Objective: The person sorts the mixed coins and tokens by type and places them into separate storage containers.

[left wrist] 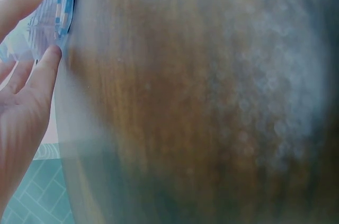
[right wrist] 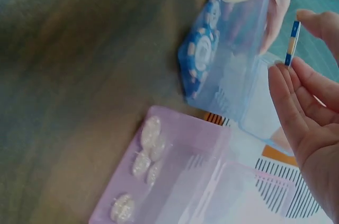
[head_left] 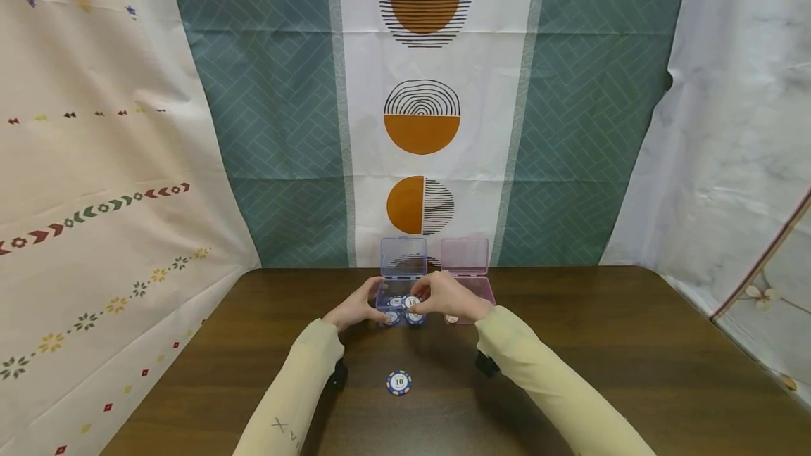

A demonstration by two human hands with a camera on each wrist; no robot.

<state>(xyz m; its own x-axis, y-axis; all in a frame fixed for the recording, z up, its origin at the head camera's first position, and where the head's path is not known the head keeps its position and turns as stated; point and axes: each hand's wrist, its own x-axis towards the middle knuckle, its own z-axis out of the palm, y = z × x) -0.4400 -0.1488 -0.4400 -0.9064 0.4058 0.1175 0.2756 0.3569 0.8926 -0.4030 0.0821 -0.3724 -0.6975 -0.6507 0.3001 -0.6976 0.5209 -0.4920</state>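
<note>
Item: chip sorting, two boxes, centre of head view.

Progress (judged): partly done. Several blue chips already in blue box (head_left: 402,292); one chip in hand; one loose chip (head_left: 399,383) on table (head_left: 633,343), lower centre, apart from boxes. Left to do, by the look of it: held chip in, loose chip in.

Containers:
- Blue box: clear blue plastic, lid up at back. Approx. 3–4 blue/white chips inside, "10" legible on at least one; exact count unclear, hands in the way. In right wrist view sits upper centre (right wrist: 228,54), chips bunched at its left end.
- Pink box (head_left: 467,280): clear pink, lid up, just right of blue box, touching or nearly. Right wrist view, lower centre (right wrist: 180,176): holds several pale, whitish round pieces; type unclear, blurred.

Hands:
- R hand (head_left: 450,295): over join of the two boxes. Thumb and fingertips pinch held chip (right wrist: 290,44) edge-on, upper right of right wrist view, just beside blue box; other fingers loosely curved.
- L hand (head_left: 355,308): at left side of blue box. Fingers extended, tips against box wall (left wrist view, upper left (left wrist: 21,102)), steadying it; not wrapped round it.

Other: patterned cloth backdrop; pale yellow sleeves.
</note>
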